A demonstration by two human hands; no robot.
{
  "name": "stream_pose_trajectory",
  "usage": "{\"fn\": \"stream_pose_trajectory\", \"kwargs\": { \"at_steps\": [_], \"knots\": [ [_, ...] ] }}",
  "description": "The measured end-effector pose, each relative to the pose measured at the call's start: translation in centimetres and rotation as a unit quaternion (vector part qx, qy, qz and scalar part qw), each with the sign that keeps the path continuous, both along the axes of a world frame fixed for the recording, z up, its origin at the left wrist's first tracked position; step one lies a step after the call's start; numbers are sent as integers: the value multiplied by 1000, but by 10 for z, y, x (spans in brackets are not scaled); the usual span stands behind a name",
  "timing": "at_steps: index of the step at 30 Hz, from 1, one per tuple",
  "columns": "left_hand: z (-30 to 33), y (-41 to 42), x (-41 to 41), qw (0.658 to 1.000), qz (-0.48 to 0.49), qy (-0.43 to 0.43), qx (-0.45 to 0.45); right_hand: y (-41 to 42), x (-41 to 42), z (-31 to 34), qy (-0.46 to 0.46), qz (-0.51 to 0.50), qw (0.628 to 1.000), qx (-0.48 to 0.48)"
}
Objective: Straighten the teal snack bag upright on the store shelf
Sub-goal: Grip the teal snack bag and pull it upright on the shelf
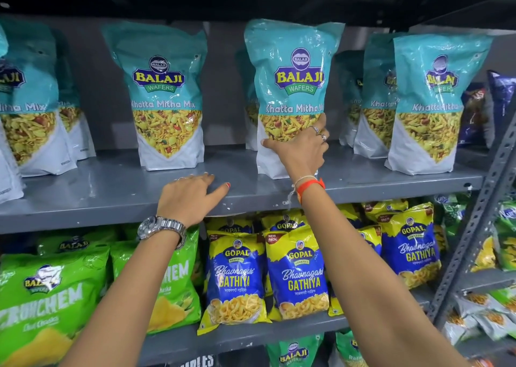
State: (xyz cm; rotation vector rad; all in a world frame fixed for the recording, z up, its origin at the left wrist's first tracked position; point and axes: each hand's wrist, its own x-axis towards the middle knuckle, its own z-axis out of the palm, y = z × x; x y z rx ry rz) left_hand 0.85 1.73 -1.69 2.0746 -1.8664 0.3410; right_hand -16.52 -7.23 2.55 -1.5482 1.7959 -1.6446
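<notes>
Head view, right hand (300, 150) gripping upright teal snack bag (291, 68)

There is only one view, from a camera on the person's head, looking forward and a little down at the grey shelf (117, 196). It stands close to this shelf. The rows above and below the shelf are also seen.

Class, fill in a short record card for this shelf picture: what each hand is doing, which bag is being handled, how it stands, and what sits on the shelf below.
right hand: grips the lower front of the teal Khatta Mitha Mix bag
left hand: rests flat on the grey shelf, holding nothing
bag stance: roughly upright, base on the shelf
shelf below: Gopal Gathiya bags, green Balaji Crunchem bags
</notes>
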Motion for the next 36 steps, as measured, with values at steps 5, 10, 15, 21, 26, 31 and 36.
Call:
{"fn": "stream_pose_trajectory", "kwargs": {
  "at_steps": [5, 10, 15, 21, 26, 31, 36],
  "knots": [
    [0, -1, 1, 1000, 5, -2, 1, 16, -7, 0, 4, -1, 1000, 2],
    [-2, -3, 2, 1000, 5, -4, -10, 29, -11, -3, 15, -11, 1000, -5],
    [-3, -5, 2, 1000, 4, -7, -16, 38, -16, -4, 13, -13, 1000, -10],
    [-4, -8, 4, 1000, 3, -11, -17, 43, -15, -6, 16, -20, 1000, -16],
    [-6, -10, 7, 999, -5, 0, -35, 43, -15, -4, 7, -19, 1000, -18],
    [-7, -10, 7, 999, -5, -3, -46, 40, -13, -2, 8, -18, 1000, -18],
    [-7, -10, 7, 999, -6, -4, -46, 36, -10, -1, 7, -15, 1000, -11]
  ]
}}
